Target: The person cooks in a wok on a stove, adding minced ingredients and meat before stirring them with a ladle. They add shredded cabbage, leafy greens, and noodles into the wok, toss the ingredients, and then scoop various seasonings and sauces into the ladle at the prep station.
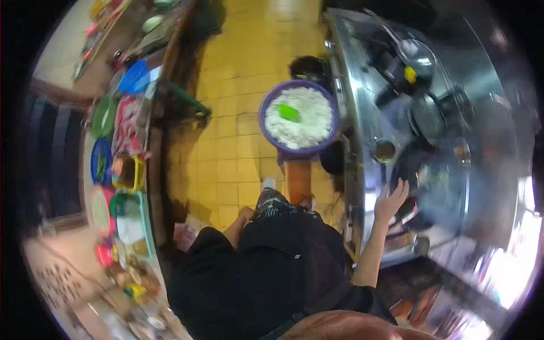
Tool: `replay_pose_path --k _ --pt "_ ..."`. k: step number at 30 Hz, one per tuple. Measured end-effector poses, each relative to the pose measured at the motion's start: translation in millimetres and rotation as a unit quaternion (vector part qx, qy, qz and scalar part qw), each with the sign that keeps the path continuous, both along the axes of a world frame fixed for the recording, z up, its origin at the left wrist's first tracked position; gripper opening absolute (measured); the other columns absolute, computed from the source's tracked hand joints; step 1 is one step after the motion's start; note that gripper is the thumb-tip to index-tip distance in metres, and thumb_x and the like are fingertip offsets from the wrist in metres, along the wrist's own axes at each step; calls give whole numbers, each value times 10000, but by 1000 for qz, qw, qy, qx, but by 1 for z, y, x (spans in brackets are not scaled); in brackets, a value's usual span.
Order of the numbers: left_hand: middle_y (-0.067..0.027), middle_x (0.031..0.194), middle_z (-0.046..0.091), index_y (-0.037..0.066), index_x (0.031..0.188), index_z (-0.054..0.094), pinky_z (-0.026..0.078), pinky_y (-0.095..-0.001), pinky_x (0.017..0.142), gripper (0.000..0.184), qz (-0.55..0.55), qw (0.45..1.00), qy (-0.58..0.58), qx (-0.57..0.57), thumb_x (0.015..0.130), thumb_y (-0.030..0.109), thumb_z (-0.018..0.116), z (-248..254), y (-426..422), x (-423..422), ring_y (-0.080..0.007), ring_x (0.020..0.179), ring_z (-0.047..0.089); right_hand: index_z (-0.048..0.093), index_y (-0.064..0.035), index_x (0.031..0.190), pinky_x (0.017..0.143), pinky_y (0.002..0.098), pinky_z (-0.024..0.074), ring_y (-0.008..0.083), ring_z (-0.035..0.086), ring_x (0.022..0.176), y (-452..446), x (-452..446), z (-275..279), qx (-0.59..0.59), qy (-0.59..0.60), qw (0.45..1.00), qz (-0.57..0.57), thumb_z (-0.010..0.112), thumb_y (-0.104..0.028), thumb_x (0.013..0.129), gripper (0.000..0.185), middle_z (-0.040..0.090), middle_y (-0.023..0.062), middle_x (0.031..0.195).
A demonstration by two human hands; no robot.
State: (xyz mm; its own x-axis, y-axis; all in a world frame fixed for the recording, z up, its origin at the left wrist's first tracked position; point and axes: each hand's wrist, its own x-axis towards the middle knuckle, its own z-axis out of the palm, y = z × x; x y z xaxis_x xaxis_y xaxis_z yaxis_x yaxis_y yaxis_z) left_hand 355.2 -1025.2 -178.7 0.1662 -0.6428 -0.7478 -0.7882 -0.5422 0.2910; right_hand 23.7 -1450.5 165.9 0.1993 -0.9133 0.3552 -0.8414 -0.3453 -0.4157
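Note:
My right hand (392, 200) reaches over the metal cooking counter (367, 113), fingers spread and holding nothing, close to a dark wok (412, 170) with pale food and haze around it. Down beside my body, my left hand (245, 216) is partly seen near my thigh; its fingers are too blurred to make out. Above my right hand, a small round bowl (385, 151) stands on the counter.
A purple tub (264, 126) of white food, with a green scoop (288, 113) in it, stands ahead over the yellow tiled floor (226, 141). Colourful basins, including a blue one (101, 161), line the left counter. A ladle (403, 45) rests at the upper right.

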Motion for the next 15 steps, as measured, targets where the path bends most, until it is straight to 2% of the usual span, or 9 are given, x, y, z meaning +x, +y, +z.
replay_pose_path --k 1,2,4,5,6,8,10,11,15 --pt "-166 892 677 118 1019 672 525 -381 675 322 255 966 45 24 754 299 637 20 -10 -14 -280 748 669 454 31 1274 1052 476 300 400 367 1268 2 23 1 14 9 999 46 586 -165 857 479 352 269 1380" --pt "-172 917 679 121 1038 666 527 -388 697 337 494 864 92 41 758 306 635 41 -17 -24 -293 764 667 461 28 1262 1049 470 304 405 388 1248 3 42 -10 16 5 995 100 587 -161 849 471 370 259 1368" --pt "-121 816 673 37 993 645 499 -316 622 265 647 753 105 -65 771 183 645 117 -43 -31 -185 723 639 468 24 1250 1046 464 309 410 410 1228 7 86 -35 12 -2 982 190 588 -156 841 463 388 250 1357" --pt "-121 816 673 37 993 645 499 -316 622 265 671 730 103 -74 771 183 645 105 -38 -28 -185 723 639 477 21 1226 1022 462 340 406 432 1204 15 110 -42 58 88 966 238 594 -165 832 451 410 242 1333" --pt "-132 835 675 42 992 652 513 -323 650 262 626 761 56 -160 786 203 638 84 -31 -23 -202 743 650 486 18 1202 998 460 372 402 455 1180 25 132 -50 98 183 938 278 599 -174 824 439 431 234 1310" --pt "-142 853 677 48 992 660 526 -330 678 261 593 768 2 -242 800 222 631 71 -6 -16 -220 762 661 530 -32 1181 951 451 412 393 474 1152 47 175 -80 136 203 891 383 649 -200 806 428 485 200 1245" --pt "-132 858 678 41 979 657 525 -309 671 207 677 684 136 -235 819 168 628 80 17 0 -200 780 660 534 -55 1179 924 454 429 391 495 1129 78 230 -90 201 279 839 422 655 -217 803 427 498 200 1224" --pt "-132 858 678 41 979 657 525 -309 671 207 690 669 133 -243 819 168 628 84 33 10 -200 780 660 539 -77 1178 896 457 447 388 516 1105 93 258 -94 272 351 787 429 660 -234 801 426 510 200 1204" --pt "-115 803 678 62 941 668 520 -308 630 173 868 461 109 -150 777 105 633 63 132 23 -193 747 658 522 -71 1177 869 461 478 388 557 1062 139 341 -122 243 385 720 524 603 -260 844 392 544 204 1189"
